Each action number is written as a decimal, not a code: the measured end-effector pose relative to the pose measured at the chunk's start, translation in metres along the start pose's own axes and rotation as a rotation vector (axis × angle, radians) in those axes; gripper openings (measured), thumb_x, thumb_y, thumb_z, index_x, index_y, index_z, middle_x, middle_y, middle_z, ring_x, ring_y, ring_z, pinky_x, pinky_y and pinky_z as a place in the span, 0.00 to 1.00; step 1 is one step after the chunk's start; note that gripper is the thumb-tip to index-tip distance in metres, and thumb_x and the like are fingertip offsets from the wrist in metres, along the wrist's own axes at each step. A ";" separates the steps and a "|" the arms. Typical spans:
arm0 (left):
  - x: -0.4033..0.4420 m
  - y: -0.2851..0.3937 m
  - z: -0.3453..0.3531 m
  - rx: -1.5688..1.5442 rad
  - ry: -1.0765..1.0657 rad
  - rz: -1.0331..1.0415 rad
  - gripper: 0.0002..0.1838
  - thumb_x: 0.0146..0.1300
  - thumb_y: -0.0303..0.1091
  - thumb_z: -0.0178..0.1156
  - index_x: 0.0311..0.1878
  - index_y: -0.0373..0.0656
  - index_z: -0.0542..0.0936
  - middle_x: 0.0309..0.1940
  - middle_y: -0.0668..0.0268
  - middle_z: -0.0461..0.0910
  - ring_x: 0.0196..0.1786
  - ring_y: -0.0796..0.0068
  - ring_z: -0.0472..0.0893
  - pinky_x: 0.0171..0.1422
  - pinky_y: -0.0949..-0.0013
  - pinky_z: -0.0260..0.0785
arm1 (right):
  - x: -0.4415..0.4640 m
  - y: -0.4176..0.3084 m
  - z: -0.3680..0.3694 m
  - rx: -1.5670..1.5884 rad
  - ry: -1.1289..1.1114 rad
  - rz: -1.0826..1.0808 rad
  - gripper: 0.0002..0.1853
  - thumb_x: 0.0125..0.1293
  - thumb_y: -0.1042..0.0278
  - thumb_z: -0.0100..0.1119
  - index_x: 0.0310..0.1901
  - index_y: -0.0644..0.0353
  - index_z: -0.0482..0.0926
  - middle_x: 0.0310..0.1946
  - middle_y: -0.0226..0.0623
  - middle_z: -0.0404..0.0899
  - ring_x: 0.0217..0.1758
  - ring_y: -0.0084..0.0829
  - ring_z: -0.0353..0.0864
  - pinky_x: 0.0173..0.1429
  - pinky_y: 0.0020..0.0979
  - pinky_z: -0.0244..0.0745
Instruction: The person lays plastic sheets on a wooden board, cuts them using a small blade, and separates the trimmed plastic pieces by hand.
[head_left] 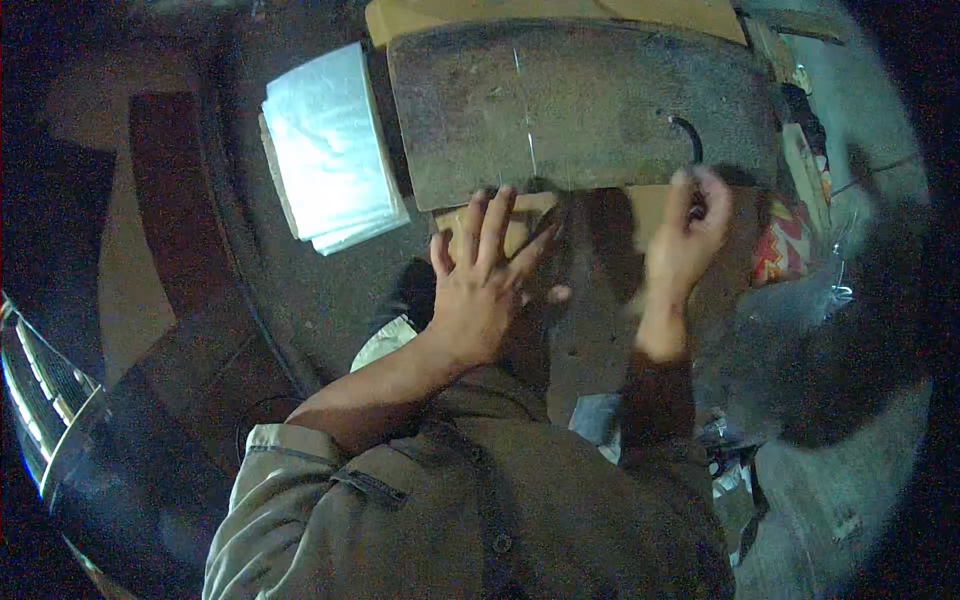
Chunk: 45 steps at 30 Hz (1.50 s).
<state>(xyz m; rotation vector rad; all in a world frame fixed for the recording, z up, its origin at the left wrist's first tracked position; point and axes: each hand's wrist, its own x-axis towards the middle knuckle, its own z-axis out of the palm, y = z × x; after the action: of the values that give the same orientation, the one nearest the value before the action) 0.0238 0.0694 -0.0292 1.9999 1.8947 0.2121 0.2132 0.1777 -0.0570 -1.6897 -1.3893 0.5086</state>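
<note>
My left hand (480,285) has its fingers spread, with the fingertips at the front edge of a worn, stained board (600,110). Beneath those fingers a tan piece (540,205) shows partly. On the right, my right hand (692,225) is closed around a black curved rod-like thing (690,135) that sticks up over the board's front edge. Its lower part is hidden in the fist, and its exact kind cannot be made out. A thin pale strand (530,135) runs lengthwise across the board, left of its middle.
A stack of clear plastic sheets or bags (330,150) lies left of the board. Behind the board is a yellowish slab (560,12). A red-and-white packet (785,245) and crumpled clear plastic (845,280) sit at the right. The outer areas are dark.
</note>
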 end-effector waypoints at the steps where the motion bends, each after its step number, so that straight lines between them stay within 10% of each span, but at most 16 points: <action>1: -0.003 0.000 -0.004 -0.036 0.004 0.012 0.32 0.57 0.64 0.52 0.63 0.66 0.69 0.71 0.56 0.49 0.71 0.53 0.52 0.64 0.39 0.46 | -0.015 -0.007 -0.003 0.031 -0.043 0.054 0.16 0.64 0.65 0.60 0.49 0.63 0.72 0.41 0.34 0.76 0.41 0.25 0.75 0.46 0.27 0.70; 9: -0.048 -0.018 -0.013 -0.133 -0.121 0.089 0.34 0.56 0.57 0.59 0.63 0.53 0.68 0.67 0.53 0.54 0.66 0.48 0.57 0.64 0.43 0.49 | -0.080 -0.006 0.028 0.620 -0.527 0.620 0.16 0.63 0.66 0.61 0.48 0.63 0.71 0.43 0.31 0.74 0.47 0.20 0.71 0.52 0.25 0.66; 14: -0.055 -0.024 -0.020 -0.388 -0.218 -0.075 0.35 0.62 0.50 0.57 0.68 0.47 0.60 0.67 0.51 0.55 0.68 0.49 0.57 0.67 0.45 0.50 | -0.089 0.007 0.046 0.622 -0.414 0.685 0.30 0.59 0.60 0.65 0.59 0.56 0.62 0.33 0.24 0.74 0.25 0.12 0.63 0.26 0.19 0.57; 20: -0.045 -0.035 -0.006 -1.718 -0.313 -0.640 0.36 0.64 0.58 0.51 0.68 0.44 0.61 0.61 0.56 0.66 0.65 0.61 0.61 0.66 0.54 0.52 | -0.087 -0.080 -0.014 0.673 -0.480 0.956 0.20 0.58 0.61 0.66 0.48 0.58 0.70 0.25 0.24 0.71 0.22 0.14 0.61 0.25 0.19 0.55; 23: -0.038 -0.028 -0.027 -1.869 -0.368 -0.544 0.37 0.64 0.60 0.48 0.68 0.44 0.61 0.60 0.57 0.68 0.64 0.61 0.63 0.64 0.54 0.53 | -0.109 -0.090 -0.039 0.804 -0.571 1.003 0.06 0.62 0.66 0.61 0.34 0.57 0.75 0.19 0.21 0.63 0.19 0.14 0.57 0.23 0.20 0.52; 30: -0.056 -0.018 -0.064 -1.825 -0.332 -0.416 0.28 0.71 0.51 0.40 0.62 0.38 0.68 0.49 0.58 0.76 0.51 0.68 0.75 0.54 0.70 0.62 | -0.152 -0.069 -0.068 1.026 -0.957 1.041 0.12 0.67 0.54 0.54 0.39 0.54 0.74 0.24 0.24 0.68 0.18 0.16 0.59 0.21 0.21 0.51; 35: -0.080 -0.008 -0.100 -1.880 -0.327 -0.311 0.28 0.71 0.49 0.41 0.60 0.33 0.69 0.41 0.60 0.79 0.44 0.70 0.77 0.51 0.68 0.65 | -0.163 -0.094 -0.076 1.268 -0.716 1.243 0.14 0.65 0.51 0.57 0.43 0.51 0.75 0.25 0.26 0.70 0.24 0.21 0.64 0.30 0.27 0.60; 45: -0.142 -0.006 -0.145 -1.838 -0.152 -0.264 0.26 0.71 0.47 0.43 0.56 0.31 0.72 0.39 0.58 0.81 0.39 0.70 0.77 0.46 0.69 0.66 | -0.157 -0.166 -0.113 0.970 -0.638 0.645 0.11 0.61 0.60 0.58 0.33 0.59 0.74 0.23 0.28 0.71 0.22 0.15 0.62 0.23 0.19 0.53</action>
<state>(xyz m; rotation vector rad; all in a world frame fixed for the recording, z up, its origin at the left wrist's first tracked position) -0.0451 -0.0462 0.1223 0.4482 0.9047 1.1251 0.1562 -0.0090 0.1070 -1.1171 -0.6828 1.8605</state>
